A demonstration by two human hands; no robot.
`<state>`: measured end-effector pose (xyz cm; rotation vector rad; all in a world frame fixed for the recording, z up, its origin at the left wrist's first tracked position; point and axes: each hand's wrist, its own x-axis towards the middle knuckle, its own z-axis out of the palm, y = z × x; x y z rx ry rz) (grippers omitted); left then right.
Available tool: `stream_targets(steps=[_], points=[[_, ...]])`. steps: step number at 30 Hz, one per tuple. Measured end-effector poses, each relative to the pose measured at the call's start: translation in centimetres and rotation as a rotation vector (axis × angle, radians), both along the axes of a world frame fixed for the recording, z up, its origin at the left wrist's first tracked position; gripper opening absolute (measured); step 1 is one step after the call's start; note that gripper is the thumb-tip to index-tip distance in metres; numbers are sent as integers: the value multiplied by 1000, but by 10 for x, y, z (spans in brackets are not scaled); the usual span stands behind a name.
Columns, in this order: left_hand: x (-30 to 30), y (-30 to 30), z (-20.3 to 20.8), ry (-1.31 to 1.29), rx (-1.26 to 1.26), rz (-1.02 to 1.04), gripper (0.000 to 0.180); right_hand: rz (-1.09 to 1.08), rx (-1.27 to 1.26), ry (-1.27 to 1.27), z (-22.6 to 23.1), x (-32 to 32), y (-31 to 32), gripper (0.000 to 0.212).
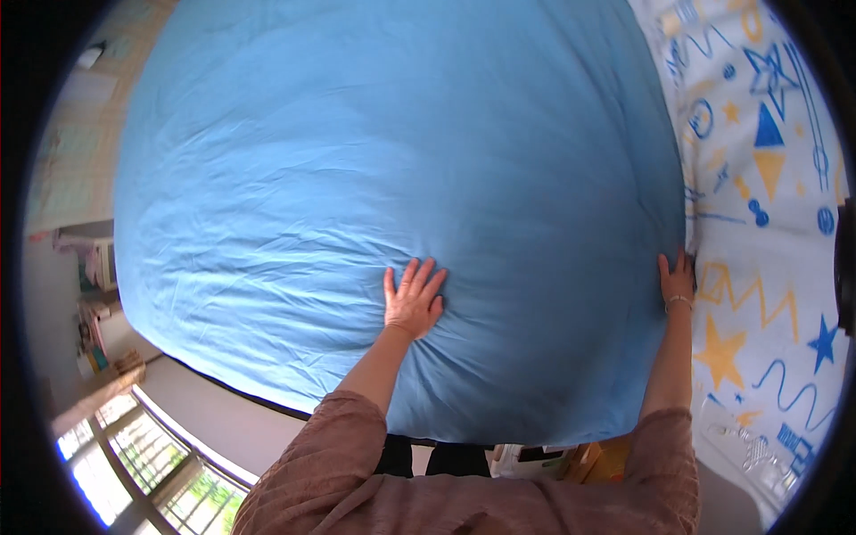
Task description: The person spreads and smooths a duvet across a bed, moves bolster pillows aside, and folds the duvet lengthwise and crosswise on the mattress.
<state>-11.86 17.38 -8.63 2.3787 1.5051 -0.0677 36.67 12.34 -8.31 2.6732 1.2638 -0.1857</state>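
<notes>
A light blue fitted sheet (517, 160) covers a wide mattress, with creases across its left half and near my left hand. My left hand (413, 301) lies flat on the sheet, its fingers spread and pressing into the cloth. At the mattress's right edge, my right hand (678, 281) rests against the sheet with its thumb apart from its outstretched fingers. The fingertips of that hand are partly hidden along the edge, and a bracelet circles its wrist. Neither hand appears to grip anything.
A white covering (749, 267) with blue and yellow stars and squiggles borders the bed on the right. A barred window (134, 455) is at lower left. Shelves with small things (102, 334) stand along the left. Boxes (535, 459) show below the near edge.
</notes>
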Motion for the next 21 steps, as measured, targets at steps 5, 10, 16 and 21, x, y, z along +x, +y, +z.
stream_targets(steps=[5, 10, 16, 21], points=[[-18, -2, 2, -42, -34, 37, 42, 402, 238, -50, 40, -185, 41, 50], [-21, 1, 7, -140, -25, -3, 41, 654, 87, 58, 14, -281, -4, 46], [-37, -7, 7, -302, 98, 4, 38, 619, 38, 82, 5, -277, -4, 50], [-154, -36, 34, -55, 168, 378, 34, 344, 19, 121, 12, -292, -44, 47]])
